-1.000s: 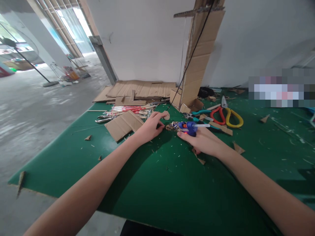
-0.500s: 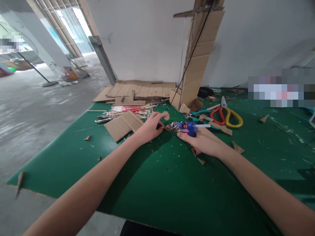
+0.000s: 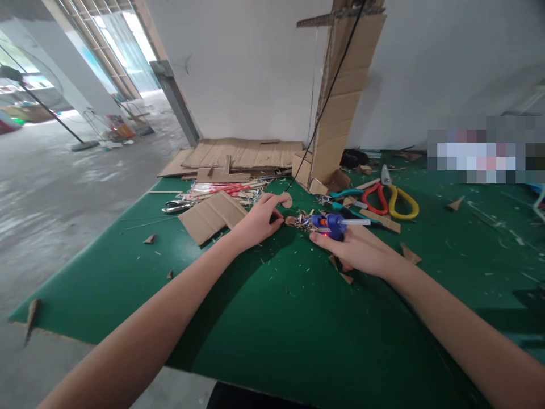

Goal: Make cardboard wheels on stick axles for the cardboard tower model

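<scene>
The right hand gripped the light, rigid glue gun by its handle; the left hand pinched a flimsy cardboard piece.

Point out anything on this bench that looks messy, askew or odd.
Cardboard offcuts and pale slivers litter the green mat, thickest around the right hand holding the glue gun. One scrap overhangs the mat's near-left edge. The tall cardboard column at the back leans.

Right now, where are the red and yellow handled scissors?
In the head view, the scissors lie on the green table right of centre, beyond the right hand and glue gun.
</scene>
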